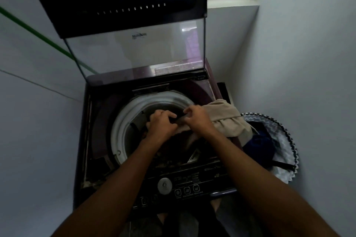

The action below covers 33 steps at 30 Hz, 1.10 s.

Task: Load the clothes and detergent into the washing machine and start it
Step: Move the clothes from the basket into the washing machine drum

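While both arms reach forward over the control panel, the two hands meet above the mouth of the washing machine, whose glass lid stands raised behind them. Left of the fingers, the pale ring of the drum curves round a dark tub; what lies at its bottom is too dim to tell.

The left hand has its fingers curled down round a dark edge of cloth, gripping it just over the drum opening. Touching it on the right, the right hand pinches the same dark edge between thumb and bent fingers.

From under the right hand's fingers a beige garment spreads away to the right, gathered in folds and draped over the machine's right rim, so that it lies partly above the drum and partly outside it.

Further right of the fingers, beside the machine, stands a laundry basket with a zigzag-patterned wall. A dark blue garment lies heaped in it, just below the beige one.

Near the person, below the wrists, a round dial sits on the panel with square buttons to its right.
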Available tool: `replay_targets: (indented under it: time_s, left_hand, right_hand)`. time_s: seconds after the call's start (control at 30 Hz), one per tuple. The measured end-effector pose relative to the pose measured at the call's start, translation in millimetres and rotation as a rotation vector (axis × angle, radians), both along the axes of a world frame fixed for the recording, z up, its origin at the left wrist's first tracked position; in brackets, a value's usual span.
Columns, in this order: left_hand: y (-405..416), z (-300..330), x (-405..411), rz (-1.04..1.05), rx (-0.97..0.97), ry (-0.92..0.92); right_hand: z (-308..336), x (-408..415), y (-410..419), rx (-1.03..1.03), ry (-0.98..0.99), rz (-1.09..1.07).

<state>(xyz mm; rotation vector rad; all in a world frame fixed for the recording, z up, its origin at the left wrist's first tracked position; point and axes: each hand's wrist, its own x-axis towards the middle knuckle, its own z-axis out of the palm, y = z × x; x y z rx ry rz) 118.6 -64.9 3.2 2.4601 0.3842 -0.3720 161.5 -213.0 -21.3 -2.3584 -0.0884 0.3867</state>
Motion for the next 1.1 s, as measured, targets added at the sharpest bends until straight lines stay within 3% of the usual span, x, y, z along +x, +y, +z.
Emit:
replay_targets:
  time_s: [0.1,0.2,0.27,0.33,0.43,0.67,0.8,1.1]
  left_hand:
    - [-31.2,7.8,9.2,-0.128,-0.096,-0.061]
    - [-68.8,14.5,15.7,-0.307,-0.229,-0.073]
    - [-90.6,18.1,16.4,-0.389,-0.274,-0.099]
    - [-108.1,18.6,15.2,-0.417,-0.295,-0.123]
    - [-121.8,12.4,12.6,-0.398,-0.277,-0.074]
    - [-115.6,7.3,14.4,-0.336,-0.316,-0.126]
    - [-97.1,7.8,15.2,-0.244,-0.385,-0.182]
    - [-26.9,3.5,11.6,0.049,-0.418,-0.325]
  right_hand:
    - [15.6,-4.6,-37.1,-0.367,-0.332,0.007]
    - [18.1,-2.7,-81.2,-0.452,-0.172,-0.21]
    - [11.5,-1.0,-107.5,-0.338,0.052,-0.351]
    - [3.4,-0.5,-127.6,-0.066,0.27,-0.445]
    - [-2.7,-3.0,-136.3,0.235,0.358,-0.43]
    - [9.1,5.9,-108.8,-0.091,-0.066,-0.368]
    - [28.3,13.5,-82.1,-0.017,-0.193,-0.333]
    - [40.6,15.5,9.3,0.151,-0.219,-0.082]
